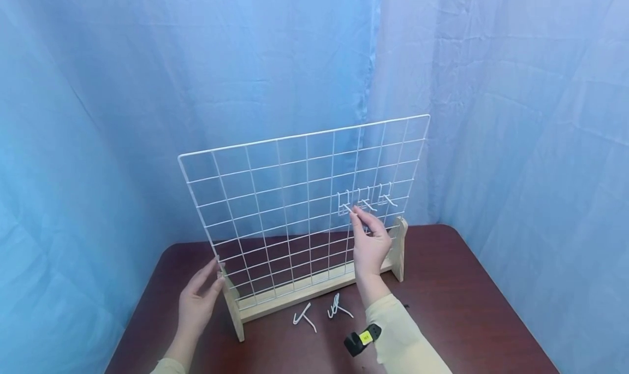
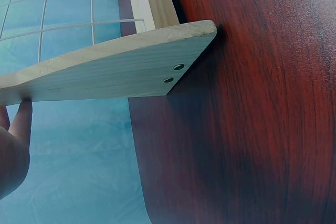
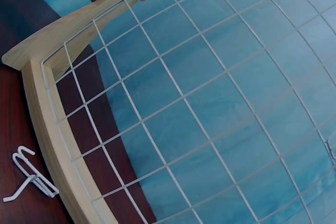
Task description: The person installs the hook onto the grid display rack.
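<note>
A white wire grid panel (image 1: 304,135) stands in a pale wooden stand (image 1: 314,294) on the table. My right hand (image 1: 371,245) pinches the prong of a white wire hook (image 1: 346,207) that hangs on the grid, with thumb and fingertips. Two more hooks, a middle hook (image 1: 366,203) and a right hook (image 1: 387,199), hang beside it to the right. My left hand (image 1: 196,297) holds the stand's left upright (image 2: 121,69) near its top, thumb and fingers on either side. The right wrist view does not show the right hand.
On the table in front of the stand lie a loose hook (image 1: 306,316) and another hook (image 1: 339,307). A black strap (image 1: 362,339) with a yellow label is at the right wrist. Behind the dark red table (image 1: 467,308) hang blue curtains (image 1: 275,52).
</note>
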`<act>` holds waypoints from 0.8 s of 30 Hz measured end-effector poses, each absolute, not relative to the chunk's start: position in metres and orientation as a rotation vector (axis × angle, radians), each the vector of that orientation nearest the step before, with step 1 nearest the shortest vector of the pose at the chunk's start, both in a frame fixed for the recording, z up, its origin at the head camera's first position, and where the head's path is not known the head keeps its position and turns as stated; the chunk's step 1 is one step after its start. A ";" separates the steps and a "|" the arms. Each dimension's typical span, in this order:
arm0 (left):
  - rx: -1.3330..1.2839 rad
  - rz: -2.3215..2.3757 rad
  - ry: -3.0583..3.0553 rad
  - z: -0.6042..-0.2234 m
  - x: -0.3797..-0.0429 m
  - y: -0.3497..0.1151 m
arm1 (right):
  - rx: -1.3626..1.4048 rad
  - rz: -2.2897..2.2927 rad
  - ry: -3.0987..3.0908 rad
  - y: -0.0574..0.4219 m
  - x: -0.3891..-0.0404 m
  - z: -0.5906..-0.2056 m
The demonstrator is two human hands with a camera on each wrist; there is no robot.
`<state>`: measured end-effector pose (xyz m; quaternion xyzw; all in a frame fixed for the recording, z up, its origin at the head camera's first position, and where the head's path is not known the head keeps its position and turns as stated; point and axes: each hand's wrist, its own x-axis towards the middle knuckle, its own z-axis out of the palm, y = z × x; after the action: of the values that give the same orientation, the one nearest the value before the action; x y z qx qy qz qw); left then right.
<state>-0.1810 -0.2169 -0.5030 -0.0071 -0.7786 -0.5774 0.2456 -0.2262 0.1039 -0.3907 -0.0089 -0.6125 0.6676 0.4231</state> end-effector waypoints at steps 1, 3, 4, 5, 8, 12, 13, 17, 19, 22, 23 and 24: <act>-0.018 -1.575 -2.126 -0.504 -0.181 -0.218 | -0.027 1.671 -1.546 0.103 -0.225 -0.391; -0.025 -1.578 -2.121 -0.504 -0.181 -0.218 | -0.033 1.680 -1.560 0.103 -0.223 -0.392; -0.029 -1.573 -2.123 -0.504 -0.181 -0.219 | -0.033 1.685 -1.563 0.103 -0.223 -0.392; -0.030 -1.569 -2.126 -0.504 -0.181 -0.219 | -0.028 1.689 -1.564 0.103 -0.223 -0.393; -0.030 -1.573 -2.126 -0.504 -0.180 -0.219 | -0.009 1.699 -1.562 0.104 -0.224 -0.396; -0.020 -1.595 -2.117 -0.504 -0.180 -0.218 | -0.016 1.709 -1.577 0.104 -0.224 -0.400; -0.017 -1.595 -2.117 -0.504 -0.180 -0.218 | -0.025 1.712 -1.584 0.105 -0.224 -0.401; -0.013 -1.591 -2.119 -0.502 -0.179 -0.217 | -0.041 1.754 -1.601 0.106 -0.221 -0.407; -0.015 -1.590 -2.121 -0.501 -0.179 -0.216 | -0.048 1.770 -1.613 0.107 -0.219 -0.412; -0.023 -1.595 -2.120 -0.501 -0.179 -0.216 | -0.076 1.769 -1.651 0.108 -0.217 -0.421; -0.026 -1.596 -2.119 -0.501 -0.179 -0.216 | -0.089 1.768 -1.665 0.108 -0.215 -0.424; -0.029 -1.596 -2.118 -0.500 -0.179 -0.216 | -0.100 1.763 -1.680 0.108 -0.214 -0.427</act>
<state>-0.1789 -0.2164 -0.5005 -0.0108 -0.7748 -0.5838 0.2425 -0.2144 0.1079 -0.4270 -0.0384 -0.6469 0.6790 0.3449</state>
